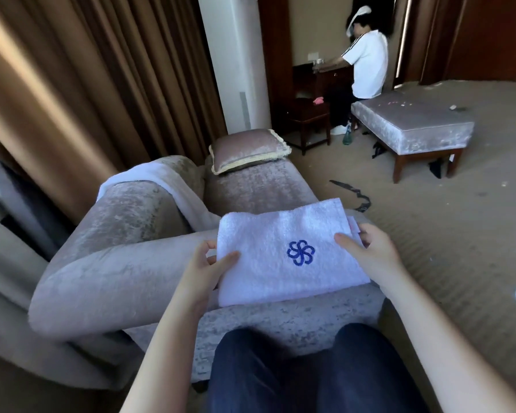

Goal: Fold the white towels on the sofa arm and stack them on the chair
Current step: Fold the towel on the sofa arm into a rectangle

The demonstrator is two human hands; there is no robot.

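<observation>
The left hand [207, 265] pinches the folded towel's [259, 231] left edge, thumb flat on top and fingers curled beneath. The right hand [368, 251] holds the right edge the same way, thumb lying on the terry pile and fingertips tucked against the stacked layers. The towel is a thick white rectangle of looped cotton with a blue stitched knot emblem [300, 253] near its middle. It lies across the rounded sofa arm [108, 263], which is covered in pale, mottled crushed velvet.

At ten o'clock from it, a second white towel [176, 186] hangs unfolded in soft creases over the sofa's upholstered top. At twelve o'clock a square velvet cushion [248, 149] with cream fringe sits on the seat. At two o'clock a rectangular padded bench [414, 120] in the same velvet stands on dark wooden legs on beige carpet [459, 234]. Beyond it a person in a white shirt [367, 67] faces a dark desk. Heavy brown curtains [87, 70] fall in vertical pleats at ten o'clock.
</observation>
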